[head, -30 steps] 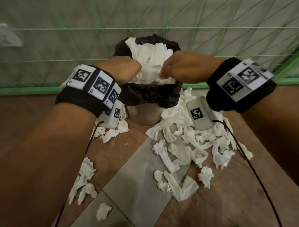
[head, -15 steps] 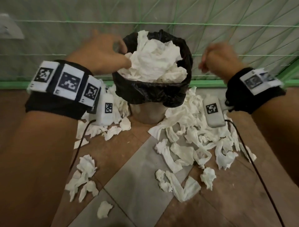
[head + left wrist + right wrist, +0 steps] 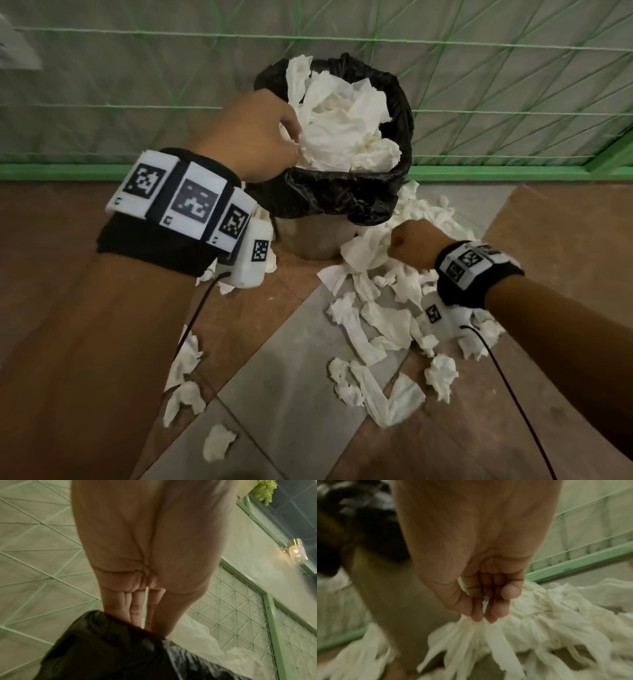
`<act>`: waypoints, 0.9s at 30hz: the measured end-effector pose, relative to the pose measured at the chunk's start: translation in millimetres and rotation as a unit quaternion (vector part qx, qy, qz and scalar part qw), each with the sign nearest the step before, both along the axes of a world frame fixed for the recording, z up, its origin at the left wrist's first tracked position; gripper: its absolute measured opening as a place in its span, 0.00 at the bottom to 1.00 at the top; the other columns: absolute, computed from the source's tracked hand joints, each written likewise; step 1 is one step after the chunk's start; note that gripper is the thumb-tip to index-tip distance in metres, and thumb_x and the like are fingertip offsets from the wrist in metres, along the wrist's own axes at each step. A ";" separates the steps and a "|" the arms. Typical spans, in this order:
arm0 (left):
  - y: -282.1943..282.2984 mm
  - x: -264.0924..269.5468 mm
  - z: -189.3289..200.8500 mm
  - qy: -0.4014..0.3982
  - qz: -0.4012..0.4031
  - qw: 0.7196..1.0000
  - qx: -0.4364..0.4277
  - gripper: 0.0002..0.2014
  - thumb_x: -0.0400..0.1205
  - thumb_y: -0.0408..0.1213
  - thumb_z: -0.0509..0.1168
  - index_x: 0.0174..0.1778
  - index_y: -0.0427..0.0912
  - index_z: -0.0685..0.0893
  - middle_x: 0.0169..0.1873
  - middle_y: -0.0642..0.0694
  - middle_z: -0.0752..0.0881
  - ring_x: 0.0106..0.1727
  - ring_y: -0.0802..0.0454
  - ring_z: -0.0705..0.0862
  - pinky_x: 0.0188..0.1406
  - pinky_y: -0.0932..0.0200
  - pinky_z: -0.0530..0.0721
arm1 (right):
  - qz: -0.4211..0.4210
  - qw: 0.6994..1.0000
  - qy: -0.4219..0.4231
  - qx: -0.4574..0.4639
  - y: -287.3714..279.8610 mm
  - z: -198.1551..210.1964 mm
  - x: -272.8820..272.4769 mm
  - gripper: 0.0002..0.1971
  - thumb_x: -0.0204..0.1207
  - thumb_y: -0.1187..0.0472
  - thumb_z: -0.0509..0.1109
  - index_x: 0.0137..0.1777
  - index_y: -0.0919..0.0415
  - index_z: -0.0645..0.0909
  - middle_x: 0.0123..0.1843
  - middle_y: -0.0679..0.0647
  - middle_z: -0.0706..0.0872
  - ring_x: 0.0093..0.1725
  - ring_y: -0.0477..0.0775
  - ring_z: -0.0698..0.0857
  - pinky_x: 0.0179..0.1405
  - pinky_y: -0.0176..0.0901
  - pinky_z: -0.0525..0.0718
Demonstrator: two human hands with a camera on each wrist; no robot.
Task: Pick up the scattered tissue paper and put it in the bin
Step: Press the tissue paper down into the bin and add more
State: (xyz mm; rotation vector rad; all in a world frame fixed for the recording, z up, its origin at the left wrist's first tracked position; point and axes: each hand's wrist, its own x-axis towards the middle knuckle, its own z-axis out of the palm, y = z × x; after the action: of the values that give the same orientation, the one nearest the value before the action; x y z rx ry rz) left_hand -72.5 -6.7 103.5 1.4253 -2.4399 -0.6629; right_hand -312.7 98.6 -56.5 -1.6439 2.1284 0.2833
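The bin (image 3: 342, 198), lined with a black bag, stands against the mesh fence, heaped with white tissue (image 3: 342, 130). My left hand (image 3: 291, 144) is at its left rim, fingers against the heap. In the left wrist view the straight fingers (image 3: 135, 609) reach down past the liner (image 3: 102, 649), their tips hidden, with tissue (image 3: 197, 635) beside them. My right hand (image 3: 397, 243) is low, right of the bin, on the scattered tissue (image 3: 383, 315). The right wrist view shows that hand (image 3: 482, 616) pinching a gathered piece of tissue (image 3: 522, 626).
A green wire mesh fence (image 3: 479, 85) with a green base rail (image 3: 102, 171) runs behind the bin. More tissue scraps (image 3: 185, 377) lie on the floor at the left. Black cables hang from both wrist devices. A grey tile strip (image 3: 291, 394) crosses the brown floor.
Both hands were over the bin a second ago. The right hand swung out to the right, then dropped to the floor pile and took hold of tissue. The left hand stays at the bin's rim.
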 end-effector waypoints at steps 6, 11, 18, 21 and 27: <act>-17.4 23.1 1.0 0.162 0.127 0.977 -0.051 0.05 0.80 0.40 0.64 0.48 0.49 0.84 0.40 0.50 0.83 0.41 0.52 0.82 0.43 0.56 0.79 | -0.039 0.995 -0.075 -0.061 1.9 13.9 -2.1 0.12 0.72 0.51 0.71 0.54 0.50 0.78 0.58 0.59 0.77 0.57 0.64 0.82 0.52 0.48 0.80; -41.9 80.9 -85.8 0.022 0.227 0.974 -0.013 0.10 0.80 0.41 0.62 0.50 0.42 0.85 0.43 0.38 0.86 0.49 0.38 0.84 0.46 0.51 0.80 | 0.040 0.996 -0.063 0.043 13.4 -25.5 24.7 0.33 0.74 0.47 0.72 0.78 0.44 0.67 0.81 0.59 0.60 0.73 0.62 0.75 0.71 0.49 0.75; 3.7 108.9 -212.6 -0.108 0.115 0.976 0.148 0.28 0.75 0.43 0.74 0.72 0.44 0.78 0.72 0.40 0.75 0.73 0.35 0.73 0.68 0.47 0.74 | 0.075 0.997 -0.007 0.024 7.0 4.7 27.3 0.12 0.73 0.58 0.68 0.48 0.64 0.89 0.52 0.60 0.89 0.53 0.61 0.85 0.53 0.44 0.82; 6.1 109.8 -219.3 -0.067 0.177 0.976 0.106 0.19 0.72 0.42 0.76 0.57 0.40 0.86 0.59 0.38 0.86 0.59 0.40 0.84 0.60 0.50 0.82 | 0.036 0.998 -0.053 0.018 -1.8 61.4 11.8 0.11 0.70 0.53 0.74 0.40 0.63 0.88 0.44 0.58 0.89 0.49 0.60 0.85 0.54 0.50 0.84; 1.2 98.7 -185.4 0.025 0.256 0.966 -0.006 0.19 0.72 0.43 0.75 0.30 0.35 0.74 0.32 0.34 0.83 0.41 0.37 0.82 0.41 0.50 0.79 | -0.027 0.986 -0.091 -0.138 -4.2 173.9 -10.0 0.17 0.65 0.48 0.81 0.31 0.59 0.81 0.27 0.52 0.79 0.30 0.49 0.76 0.33 0.43 0.71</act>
State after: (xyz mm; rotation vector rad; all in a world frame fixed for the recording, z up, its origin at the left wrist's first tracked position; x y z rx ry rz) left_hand 26.2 -5.5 -81.9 1.8993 -1.9050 -0.5488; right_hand -322.7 94.3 117.4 -1.6836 2.1398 -0.1821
